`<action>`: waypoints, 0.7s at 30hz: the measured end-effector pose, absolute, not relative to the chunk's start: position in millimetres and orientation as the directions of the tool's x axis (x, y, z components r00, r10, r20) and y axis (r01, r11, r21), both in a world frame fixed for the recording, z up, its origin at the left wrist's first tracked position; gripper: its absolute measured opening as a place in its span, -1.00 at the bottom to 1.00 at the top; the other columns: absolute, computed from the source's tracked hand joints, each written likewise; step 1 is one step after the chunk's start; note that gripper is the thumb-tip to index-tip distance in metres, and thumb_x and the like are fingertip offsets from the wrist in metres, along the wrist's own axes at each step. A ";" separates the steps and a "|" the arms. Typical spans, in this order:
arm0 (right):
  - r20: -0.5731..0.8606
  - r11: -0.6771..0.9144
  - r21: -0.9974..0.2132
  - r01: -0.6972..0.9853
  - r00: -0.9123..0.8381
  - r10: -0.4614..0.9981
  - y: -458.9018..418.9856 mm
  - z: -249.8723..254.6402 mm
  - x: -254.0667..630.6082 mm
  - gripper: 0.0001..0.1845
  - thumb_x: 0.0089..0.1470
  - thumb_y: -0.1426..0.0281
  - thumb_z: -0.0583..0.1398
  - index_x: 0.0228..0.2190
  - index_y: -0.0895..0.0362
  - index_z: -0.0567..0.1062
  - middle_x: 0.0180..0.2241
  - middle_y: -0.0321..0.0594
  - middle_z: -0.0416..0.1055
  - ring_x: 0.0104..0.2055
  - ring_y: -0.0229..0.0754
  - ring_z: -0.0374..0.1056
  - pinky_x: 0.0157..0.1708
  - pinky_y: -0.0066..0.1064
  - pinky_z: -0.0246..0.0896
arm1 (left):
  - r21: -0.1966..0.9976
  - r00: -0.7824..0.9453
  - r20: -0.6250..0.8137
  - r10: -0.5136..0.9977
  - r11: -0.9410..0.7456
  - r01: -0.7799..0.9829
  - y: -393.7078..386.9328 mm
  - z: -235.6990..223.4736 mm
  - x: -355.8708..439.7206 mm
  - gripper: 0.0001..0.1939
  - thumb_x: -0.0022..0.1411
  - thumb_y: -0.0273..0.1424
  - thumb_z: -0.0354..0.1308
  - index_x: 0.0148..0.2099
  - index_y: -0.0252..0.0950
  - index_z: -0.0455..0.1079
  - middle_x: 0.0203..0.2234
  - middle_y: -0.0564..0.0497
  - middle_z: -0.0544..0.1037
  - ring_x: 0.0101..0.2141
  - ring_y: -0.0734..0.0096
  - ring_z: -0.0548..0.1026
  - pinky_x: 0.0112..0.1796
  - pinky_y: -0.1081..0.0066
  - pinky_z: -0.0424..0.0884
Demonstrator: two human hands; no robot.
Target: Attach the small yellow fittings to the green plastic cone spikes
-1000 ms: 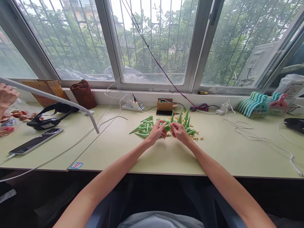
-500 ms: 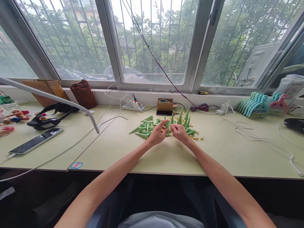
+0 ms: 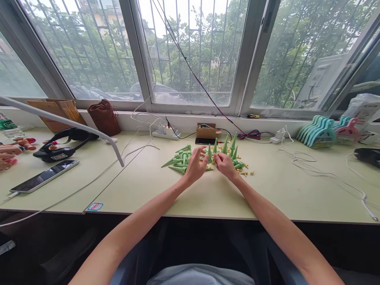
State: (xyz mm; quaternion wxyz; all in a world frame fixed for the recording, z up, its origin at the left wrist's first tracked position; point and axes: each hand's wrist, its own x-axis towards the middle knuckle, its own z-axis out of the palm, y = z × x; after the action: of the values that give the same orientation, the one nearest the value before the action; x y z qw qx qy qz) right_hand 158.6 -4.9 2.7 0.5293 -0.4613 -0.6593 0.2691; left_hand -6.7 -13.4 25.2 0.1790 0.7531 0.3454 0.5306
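Several green plastic spikes stand upright on the table, among them a tall green spike point(image 3: 225, 144) behind my right hand. Another upright spike point(image 3: 209, 153) is between my hands, close to the fingers of my left hand. My left hand point(image 3: 195, 164) has its fingers apart and nothing visible in it. My right hand point(image 3: 225, 164) is closed with thumb and fingers pressed together; what they hold, if anything, is hidden. Green spikes with collars point(image 3: 178, 169) lie in a pile left of my left hand. Small yellow plastic pieces point(image 3: 245, 173) are scattered right of my right hand.
A small cardboard box point(image 3: 206, 131) and a dark phone point(image 3: 206, 141) are behind the pile. At left are a black headset point(image 3: 56, 152), a phone point(image 3: 44, 176), a white curved bar point(image 3: 89, 130) and another person's hand point(image 3: 8, 154). Cables point(image 3: 323, 171) and turquoise hangers point(image 3: 317, 132) are at right.
Both hands held a green spike; it now stands upright on the table. My left hand has let go and opened. The other person's hand left view at left and came back lower.
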 end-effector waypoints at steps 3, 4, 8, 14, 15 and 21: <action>0.455 0.428 -0.842 0.328 0.005 0.891 -5.5 2.7 159.5 -0.49 0.17 -0.07 0.04 -0.57 0.06 0.22 -0.71 -0.37 0.14 -0.67 -0.28 0.06 -0.65 -0.42 -0.05 | 0.706 0.133 0.619 0.774 -0.622 0.337 -11.8 26.9 -7.0 -0.74 0.33 -0.22 0.02 -0.01 -0.21 0.29 -0.36 0.02 0.43 -0.44 0.48 0.44 -0.46 0.51 0.36; 0.458 0.431 -0.841 0.327 0.005 0.889 -6.0 3.0 159.6 -0.49 0.17 -0.07 0.04 -0.56 0.07 0.23 -0.71 -0.37 0.14 -0.66 -0.28 0.06 -0.64 -0.42 -0.05 | 0.747 0.130 0.573 0.810 -0.580 0.324 -11.1 27.1 -7.2 -0.74 0.34 -0.18 0.00 -0.05 -0.22 0.29 -0.45 0.06 0.42 -0.51 0.51 0.41 -0.51 0.52 0.32; 0.468 0.451 -0.826 0.337 -0.035 0.883 -9.3 6.1 159.1 -0.53 0.19 -0.03 0.04 -0.51 0.07 0.28 -0.70 -0.36 0.17 -0.66 -0.28 0.08 -0.63 -0.42 -0.02 | 0.934 0.201 0.283 0.938 -0.317 0.165 -9.7 29.6 -7.5 -0.66 0.32 -0.05 0.00 -0.11 -0.23 0.23 -0.58 0.13 0.39 -0.70 0.54 0.32 -0.67 0.53 0.20; 0.488 0.476 -0.793 0.380 -0.069 0.870 -16.4 13.3 158.5 -0.58 0.20 0.02 0.05 -0.51 0.07 0.29 -0.71 -0.37 0.17 -0.65 -0.26 0.09 -0.59 -0.42 0.01 | 0.989 0.263 0.115 0.958 -0.136 0.065 -12.9 37.2 -7.9 -0.54 0.18 0.01 0.18 -0.15 -0.25 0.21 -0.58 0.12 0.40 -0.74 0.58 0.32 -0.72 0.55 0.19; 0.493 0.479 -0.788 0.386 -0.071 0.867 -17.1 14.1 158.5 -0.58 0.20 0.03 0.05 -0.51 0.07 0.29 -0.71 -0.37 0.17 -0.65 -0.26 0.09 -0.59 -0.42 0.01 | 0.987 0.265 0.120 0.957 -0.144 0.073 -13.0 37.6 -7.9 -0.53 0.16 0.02 0.20 -0.16 -0.25 0.22 -0.59 0.12 0.41 -0.74 0.59 0.32 -0.72 0.55 0.19; 0.491 0.481 -0.793 0.374 -0.077 0.868 -16.5 13.2 158.0 -0.61 0.20 0.05 0.06 -0.48 0.08 0.31 -0.68 -0.36 0.20 -0.63 -0.25 0.12 -0.56 -0.42 0.05 | 0.983 0.304 0.114 0.946 -0.152 0.105 -12.0 33.5 -7.6 -0.52 0.16 0.04 0.17 -0.13 -0.25 0.21 -0.56 0.08 0.47 -0.71 0.54 0.37 -0.71 0.54 0.24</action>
State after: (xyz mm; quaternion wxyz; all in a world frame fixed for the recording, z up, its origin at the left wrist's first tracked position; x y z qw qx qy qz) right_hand 158.0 -16.5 13.2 0.5105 -0.4482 -0.6928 0.2418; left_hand -7.6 -12.0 33.5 0.5016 0.6327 0.4153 0.4190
